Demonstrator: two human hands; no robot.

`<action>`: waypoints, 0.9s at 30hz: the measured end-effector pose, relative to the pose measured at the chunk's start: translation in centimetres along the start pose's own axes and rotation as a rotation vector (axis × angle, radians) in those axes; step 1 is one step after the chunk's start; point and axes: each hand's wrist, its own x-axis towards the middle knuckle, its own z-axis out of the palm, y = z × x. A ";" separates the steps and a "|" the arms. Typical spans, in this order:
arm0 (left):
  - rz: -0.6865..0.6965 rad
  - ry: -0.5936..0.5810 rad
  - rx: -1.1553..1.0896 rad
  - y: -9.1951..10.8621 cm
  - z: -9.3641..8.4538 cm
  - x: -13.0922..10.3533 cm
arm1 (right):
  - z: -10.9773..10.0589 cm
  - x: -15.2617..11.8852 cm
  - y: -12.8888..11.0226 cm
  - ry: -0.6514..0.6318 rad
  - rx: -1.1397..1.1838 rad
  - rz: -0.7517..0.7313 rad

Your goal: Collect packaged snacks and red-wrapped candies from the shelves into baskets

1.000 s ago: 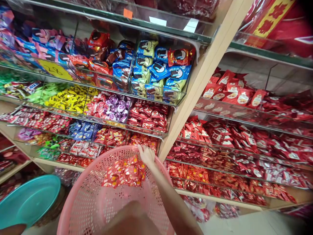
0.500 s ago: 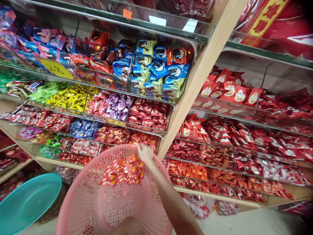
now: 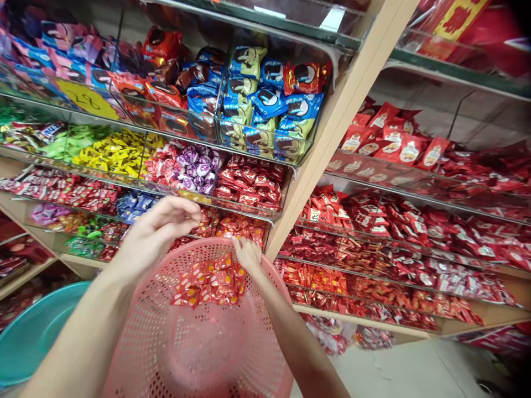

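My right hand [image 3: 248,252] grips the far rim of a pink perforated plastic basket [image 3: 194,354] and tilts it up toward the shelves. Inside, against the far wall, lies a pile of small red and orange wrapped candies [image 3: 209,281]. My left hand [image 3: 160,229] is raised above the basket's left rim with fingers loosely spread, holding nothing. It hovers in front of a shelf bin of red and orange candy packets [image 3: 238,225].
Tiered clear-fronted shelves hold wrapped sweets: blue and red cookie packs [image 3: 265,110] on top, yellow candies [image 3: 112,157], purple candies [image 3: 194,171], red packets [image 3: 253,185]. A wooden post [image 3: 327,143] divides the shelving. More red packets [image 3: 398,232] fill the right side. A teal basin [image 3: 29,337] sits lower left.
My left arm has come up into view and reached toward the shelf above the basket. The right hand keeps its grip on the rim. The view has shifted slightly down.
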 end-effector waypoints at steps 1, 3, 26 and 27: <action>-0.019 -0.044 0.032 -1.2 0.4 0.8 | 0.0 -0.1 -0.1 0.002 -0.003 0.002; -0.073 -0.147 0.175 -4.7 1.5 2.6 | 0.2 -0.2 -0.5 -0.005 -0.004 0.010; -0.320 -0.559 0.894 -16.8 1.5 3.7 | 5.3 -1.3 -3.4 0.085 0.035 0.060; -0.311 -0.564 0.893 -16.6 1.5 3.9 | 5.2 -1.3 -3.3 0.105 0.074 0.085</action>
